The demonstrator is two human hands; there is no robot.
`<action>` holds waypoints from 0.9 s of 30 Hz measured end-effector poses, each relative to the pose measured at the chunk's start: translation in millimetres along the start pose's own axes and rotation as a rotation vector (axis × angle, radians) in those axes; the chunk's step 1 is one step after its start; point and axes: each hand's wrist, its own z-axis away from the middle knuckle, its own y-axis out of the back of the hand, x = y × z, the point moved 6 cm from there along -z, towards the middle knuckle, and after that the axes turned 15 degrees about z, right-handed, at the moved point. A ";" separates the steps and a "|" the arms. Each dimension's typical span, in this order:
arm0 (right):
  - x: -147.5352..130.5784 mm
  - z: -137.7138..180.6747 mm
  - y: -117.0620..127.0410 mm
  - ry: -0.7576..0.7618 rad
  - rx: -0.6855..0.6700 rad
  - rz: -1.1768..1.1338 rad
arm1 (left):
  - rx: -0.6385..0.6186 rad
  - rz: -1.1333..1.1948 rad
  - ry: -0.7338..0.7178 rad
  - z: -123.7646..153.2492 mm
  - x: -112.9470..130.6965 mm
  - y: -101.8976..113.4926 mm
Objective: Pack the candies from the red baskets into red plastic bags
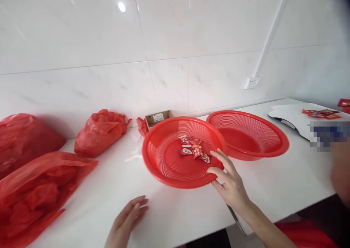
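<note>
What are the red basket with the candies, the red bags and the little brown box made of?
The basket looks like hard, slightly shiny plastic with a smooth rim and tiny holes. The red bags are probably thin, glossy plastic: crinkly and partly see-through. The box seems dull cardboard, being plain brown, but little shows.

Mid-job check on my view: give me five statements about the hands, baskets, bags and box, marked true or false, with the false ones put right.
1. The right hand is at the rim of the basket with small wrapped packets. True.
2. Red plastic bags lie on the left of the white table. True.
3. The left hand holds a bag. False: nothing shows in the left hand.
4. A second basket stands right of the first. True.
5. The cardboard box is in the second basket. False: the box is behind the first, near the wall.
</note>
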 end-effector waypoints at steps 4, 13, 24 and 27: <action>12.1 5.7 -16.4 -0.031 0.026 0.207 | 0.268 0.021 -0.093 11.4 29.3 97.7; -36.7 4.0 -20.9 -0.227 0.209 0.073 | 0.611 -0.692 -0.563 12.9 112.7 149.9; -107.9 80.7 -81.9 -0.169 -0.177 -0.260 | 0.853 -0.887 -0.332 -57.9 165.0 202.9; -106.7 76.8 -82.3 -0.192 -0.199 -0.279 | 0.889 -0.840 -0.450 -51.3 177.5 204.3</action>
